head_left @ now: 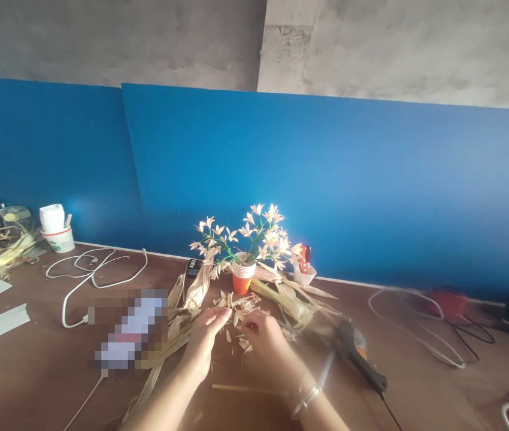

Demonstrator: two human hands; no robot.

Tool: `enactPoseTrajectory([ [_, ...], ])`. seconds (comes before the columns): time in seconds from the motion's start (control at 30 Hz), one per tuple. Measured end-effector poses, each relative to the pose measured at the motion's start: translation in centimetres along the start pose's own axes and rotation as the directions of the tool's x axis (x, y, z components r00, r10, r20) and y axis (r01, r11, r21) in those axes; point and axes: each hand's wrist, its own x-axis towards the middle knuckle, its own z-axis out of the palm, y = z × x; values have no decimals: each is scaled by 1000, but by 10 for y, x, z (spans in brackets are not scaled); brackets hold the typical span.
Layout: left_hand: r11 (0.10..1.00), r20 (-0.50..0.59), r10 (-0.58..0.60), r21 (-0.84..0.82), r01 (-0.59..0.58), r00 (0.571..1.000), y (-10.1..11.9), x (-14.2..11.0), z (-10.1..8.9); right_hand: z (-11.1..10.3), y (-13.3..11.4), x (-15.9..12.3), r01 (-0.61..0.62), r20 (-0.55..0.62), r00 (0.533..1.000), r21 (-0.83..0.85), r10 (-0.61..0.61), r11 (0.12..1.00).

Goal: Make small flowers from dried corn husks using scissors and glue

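Note:
My left hand [205,336] is closed, its thumb and fingers pressed together over a scatter of small cut corn husk pieces [248,303]. Close by on the right, my right hand [264,330] has its fingers curled in a pinch. Whatever either hand holds is too small or hidden to make out. Just beyond them stands an orange-red paper cup [242,282], with pale husk flowers [272,236] on green stems rising from it. Dried corn husks [293,305] lie on both sides of the cup. A dark glue gun [360,356] rests to the right of my right hand.
A blue partition [326,179] runs behind the brown table [416,395]. At left are a white cable [97,272], a blurred-out device [131,335], a white cup [59,239] and more husks [3,254]. A small white cup [305,275] and red object [447,303] are at right.

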Motion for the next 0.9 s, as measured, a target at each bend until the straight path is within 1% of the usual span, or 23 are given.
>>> enactPoseTrajectory([
  [0.03,1000,16,-16,-24,17,1000,1,-1,1,-2,-2,1,-36,-16,999,140,39,990],
  [0.07,998,38,-29,-55,31,999,3,-1,1,-4,-4,2,-66,-30,997,281,78,957],
  [0.13,990,89,-48,-128,59,995,7,-3,4,-9,-11,3,-112,-28,989,525,148,844],
  [0.17,984,118,-51,-163,70,992,8,-4,5,-13,-15,3,-137,-5,984,614,177,777],
  [0.27,971,187,-52,-218,93,981,13,-7,8,-21,-24,1,-216,96,970,771,225,600],
  [0.33,972,208,-51,-216,96,977,14,-9,9,-24,-28,0,-218,127,969,837,210,502],
  [0.4,974,222,-41,-209,89,974,15,-9,9,-26,-31,-2,-205,132,973,875,192,439],
  [0.43,974,233,-35,-209,85,972,15,-10,9,-26,-32,-3,-197,123,973,880,193,433],
  [0.5,974,251,-33,-210,87,968,15,-10,9,-27,-34,-4,-181,86,972,863,217,471],
  [0.6,976,252,-40,-199,93,967,14,-10,9,-28,-35,-5,-181,38,967,795,251,579],
  [0.67,978,239,-38,-190,85,970,14,-10,9,-28,-31,-3,-178,24,970,744,240,644],
  [0.77,983,218,-27,-170,65,976,13,-10,9,-27,-23,1,-138,-2,983,649,183,748],
  [0.83,987,220,-23,-152,57,975,13,-10,9,-28,-21,2,-90,-33,991,543,127,835],
  [0.9,989,227,-27,-136,59,974,13,-10,9,-29,-24,0,-16,-75,996,415,52,910],
])
